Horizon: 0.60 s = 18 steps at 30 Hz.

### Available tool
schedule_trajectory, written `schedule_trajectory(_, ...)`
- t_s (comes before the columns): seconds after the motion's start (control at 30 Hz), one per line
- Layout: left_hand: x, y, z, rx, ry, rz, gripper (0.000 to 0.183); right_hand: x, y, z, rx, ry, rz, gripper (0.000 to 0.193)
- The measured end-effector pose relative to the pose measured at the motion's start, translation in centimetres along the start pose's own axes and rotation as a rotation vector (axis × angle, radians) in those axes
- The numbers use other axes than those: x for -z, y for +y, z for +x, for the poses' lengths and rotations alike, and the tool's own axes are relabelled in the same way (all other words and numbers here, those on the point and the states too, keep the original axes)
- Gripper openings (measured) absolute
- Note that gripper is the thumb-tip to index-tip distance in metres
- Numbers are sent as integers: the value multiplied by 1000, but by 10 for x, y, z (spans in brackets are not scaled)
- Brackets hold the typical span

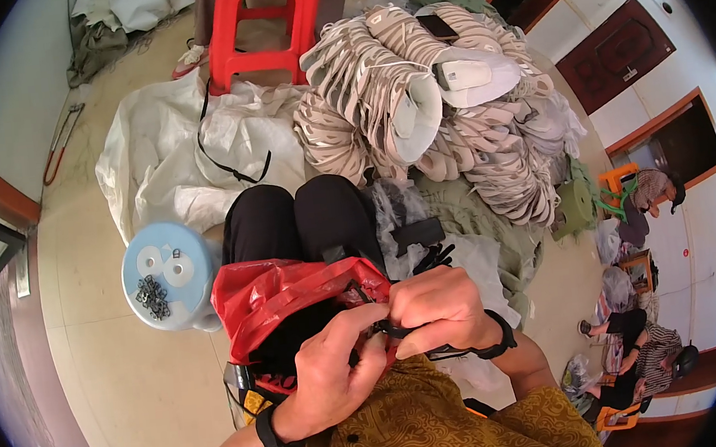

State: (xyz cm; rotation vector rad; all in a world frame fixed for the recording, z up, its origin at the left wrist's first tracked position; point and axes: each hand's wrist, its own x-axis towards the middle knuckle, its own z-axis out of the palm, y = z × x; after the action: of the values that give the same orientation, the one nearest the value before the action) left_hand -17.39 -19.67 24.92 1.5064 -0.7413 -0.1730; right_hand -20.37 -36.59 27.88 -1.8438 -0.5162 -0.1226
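Note:
Above my lap, my left hand [337, 363] and my right hand [442, 306] meet, fingers pinched together. Between them is a thin black strap [396, 330]; my right fingers close over it, while my left thumb and fingertips press at its end. A small dark piece there is mostly covered, so its kind is unclear. Just beyond the hands, a red plastic bag [282, 284] lies over my thighs with its dark mouth toward me. To the left, a light blue round stool [196, 282] carries a pile of small black buckle-like rings [152, 297] and one or two loose ones.
Bundles of beige strips and soles [379, 83] are heaped ahead, with a phone [437, 27] on top. A red plastic stool [222, 64] stands beyond a white sheet [152, 148]. Black strips [418, 236] lie right of my knees. Two people [647, 359] sit far right.

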Motion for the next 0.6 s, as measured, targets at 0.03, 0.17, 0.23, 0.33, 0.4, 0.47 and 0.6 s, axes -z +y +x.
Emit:
schedule_trajectory(0.03, 0, -1, -1, -2, -4, -1, 24, 0, 0, 0, 6, 6, -2, 25)
schedule_trajectory(0.17, -1, 0, 0, -17, -11, 8, 25, 1, 0, -2, 11, 2, -9, 25)
schedule_trajectory(0.23, -1, 0, 0, -13, -18, -1, 25, 2, 0, -2, 5, 4, -9, 25)
schedule_trajectory(0.33, 0, 0, 0, 14, -29, -6, 25, 2, 1, -2, -3, 10, -1, 25)
schedule_trajectory(0.4, 1, 0, 0, 37, -34, -3, 26, 2, 2, -1, -3, 16, 7, 25)
schedule_trajectory(0.47, 2, 0, 0, 68, -55, 7, 26, 1, 2, -1, -1, 21, 16, 25)
schedule_trajectory(0.6, 1, 1, 0, 71, -53, -3, 26, 2, 3, -1, -10, 25, 18, 24)
